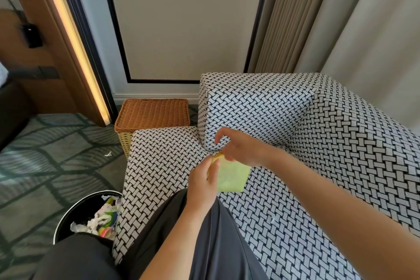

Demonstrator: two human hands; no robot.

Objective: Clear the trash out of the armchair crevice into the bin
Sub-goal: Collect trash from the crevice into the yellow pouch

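A black-and-white woven-pattern armchair fills the right half of the view. Over its seat, near the crevice at the left armrest, both hands meet on a pale yellow-green wrapper. My left hand grips the wrapper's left edge. My right hand pinches its top edge from above, fingers partly spread. A black round bin stands on the floor left of the chair, holding crumpled paper and colourful wrappers.
A brown wicker basket stands behind the armrest against the wall. A small white scrap lies on the patterned green carpet. My dark-clothed knee rests on the seat. Curtains hang at the right.
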